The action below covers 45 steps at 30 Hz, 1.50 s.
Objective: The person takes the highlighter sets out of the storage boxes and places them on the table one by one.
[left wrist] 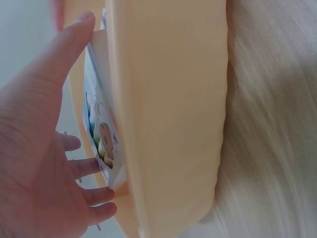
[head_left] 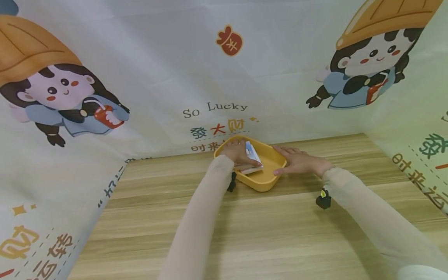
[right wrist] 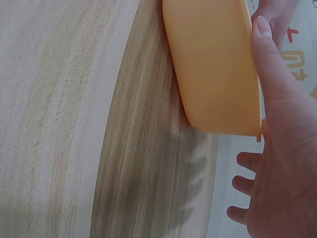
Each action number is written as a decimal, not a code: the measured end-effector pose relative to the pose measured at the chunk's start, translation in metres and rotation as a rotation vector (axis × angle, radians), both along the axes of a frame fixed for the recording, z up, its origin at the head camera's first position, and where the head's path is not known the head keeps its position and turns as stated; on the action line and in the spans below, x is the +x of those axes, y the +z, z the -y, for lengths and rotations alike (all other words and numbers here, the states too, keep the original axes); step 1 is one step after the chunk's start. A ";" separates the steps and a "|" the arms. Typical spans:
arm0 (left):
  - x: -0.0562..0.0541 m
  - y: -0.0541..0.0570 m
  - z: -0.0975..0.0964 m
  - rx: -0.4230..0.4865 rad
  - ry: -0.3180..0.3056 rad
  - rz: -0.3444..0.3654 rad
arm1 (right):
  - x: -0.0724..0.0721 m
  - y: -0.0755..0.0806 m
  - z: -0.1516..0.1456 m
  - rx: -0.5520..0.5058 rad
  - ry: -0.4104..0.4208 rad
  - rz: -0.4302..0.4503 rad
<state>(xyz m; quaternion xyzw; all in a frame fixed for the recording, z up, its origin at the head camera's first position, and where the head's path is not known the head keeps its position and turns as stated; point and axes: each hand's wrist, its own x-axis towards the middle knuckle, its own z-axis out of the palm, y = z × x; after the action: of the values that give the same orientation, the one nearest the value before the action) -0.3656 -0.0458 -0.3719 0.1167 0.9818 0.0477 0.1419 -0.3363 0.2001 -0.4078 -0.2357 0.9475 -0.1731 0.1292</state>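
Note:
A yellow plastic tray [head_left: 260, 186] with rounded corners rests on the wooden table near the back wall. Inside it lies a small stack of picture booklets or cards [head_left: 252, 153], tilted, with a printed cover; the left hand hides part of them. My left hand [head_left: 238, 151] spans the stack, thumb along one end and fingers spread towards the other; in the left wrist view the fingertips [left wrist: 103, 196] touch or nearly touch its edge. My right hand [head_left: 299, 161] rests at the tray's right end, its thumb [right wrist: 265, 44] along the rim and the other fingers extended outside.
The wood-grain table [head_left: 273, 241] stretches towards me. Printed white sheets form the back wall [head_left: 157, 77] and both sides. Black wrist devices [head_left: 323, 200] hang below both sleeves.

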 end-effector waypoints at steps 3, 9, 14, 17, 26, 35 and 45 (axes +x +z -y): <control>0.003 0.001 -0.001 0.001 0.005 -0.010 | 0.000 0.000 0.000 0.003 -0.002 0.004; 0.004 0.001 -0.001 -0.016 0.012 -0.005 | 0.000 0.000 0.001 0.003 -0.007 0.010; -0.001 -0.002 -0.001 -0.015 0.005 -0.007 | 0.000 -0.001 0.001 0.002 -0.008 0.013; -0.002 -0.003 -0.001 -0.017 0.000 -0.014 | 0.000 0.000 0.002 0.007 -0.005 0.011; 0.000 0.001 -0.003 -0.063 0.001 -0.035 | 0.000 0.001 0.002 0.004 0.000 0.015; 0.000 0.008 -0.006 -0.086 0.001 -0.028 | -0.003 -0.003 0.001 0.009 0.001 0.025; 0.002 0.018 -0.007 -0.053 -0.035 -0.046 | -0.002 -0.001 0.000 0.014 0.017 0.014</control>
<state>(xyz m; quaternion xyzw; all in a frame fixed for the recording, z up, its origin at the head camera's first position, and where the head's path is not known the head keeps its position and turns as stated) -0.3641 -0.0384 -0.3538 0.1311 0.9835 0.0163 0.1233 -0.3385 0.1998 -0.4084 -0.2417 0.9457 -0.1672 0.1389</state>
